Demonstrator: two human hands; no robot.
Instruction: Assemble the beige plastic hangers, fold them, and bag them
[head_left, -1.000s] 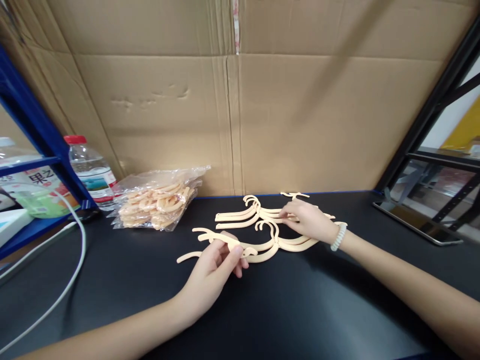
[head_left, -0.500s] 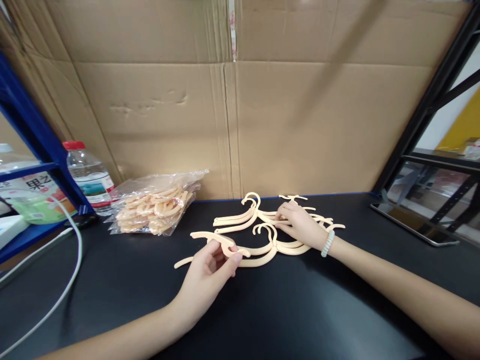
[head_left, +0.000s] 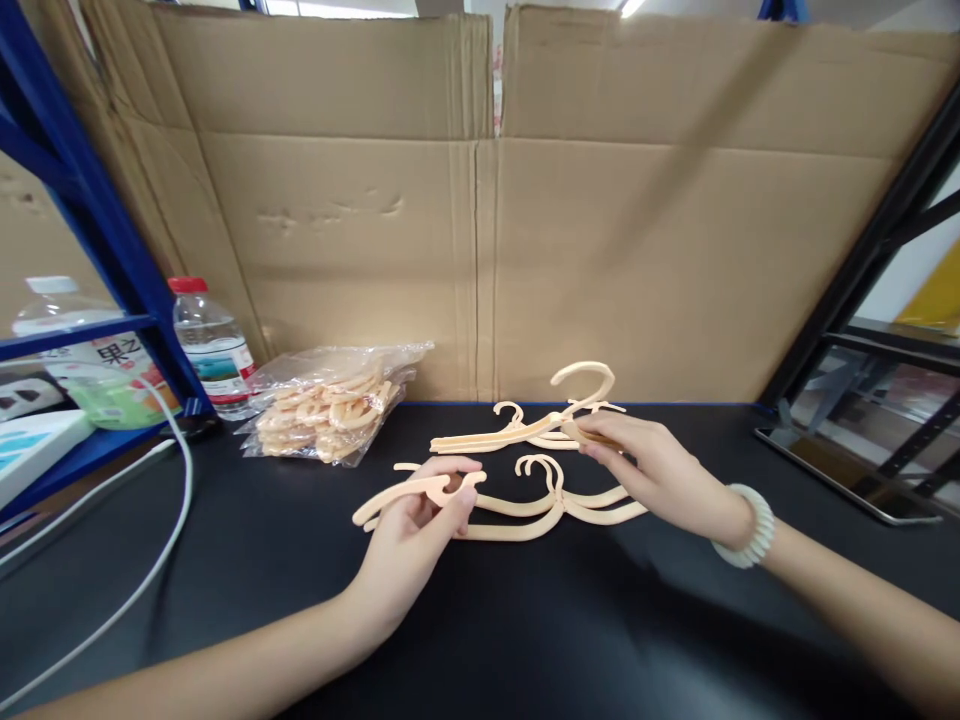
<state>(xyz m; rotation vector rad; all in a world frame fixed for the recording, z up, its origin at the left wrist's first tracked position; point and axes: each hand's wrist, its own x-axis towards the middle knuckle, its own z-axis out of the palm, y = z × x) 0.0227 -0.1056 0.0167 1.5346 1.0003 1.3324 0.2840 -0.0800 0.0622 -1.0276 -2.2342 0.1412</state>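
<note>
Between thumb and fingers, my left hand (head_left: 416, 535) grips a small cream plastic hanger piece (head_left: 409, 492) with a hooked notch at its right end. My right hand (head_left: 652, 465) is closed on a cream clothes hanger (head_left: 499, 435), raised off the table with its hook upward and one arm reaching left. Part of that hanger is hidden by my fingers. Under and between my hands lie more cream hangers (head_left: 517, 532), their hooks side by side. Another hanger (head_left: 511, 411) rests farther back, partly covered by the raised one.
A clear plastic bag (head_left: 330, 405) of cream pieces lies at the back left beside a red-capped water bottle (head_left: 214, 350). A white cable (head_left: 176, 520) curves along the left. At the right lies a dark tablet-like slab (head_left: 840, 475). Cardboard (head_left: 675, 250) walls the table's back.
My right hand has lifted a hanger off the back group and drawn it nearer. The piece in my left hand has turned. The camera view has tilted upward.
</note>
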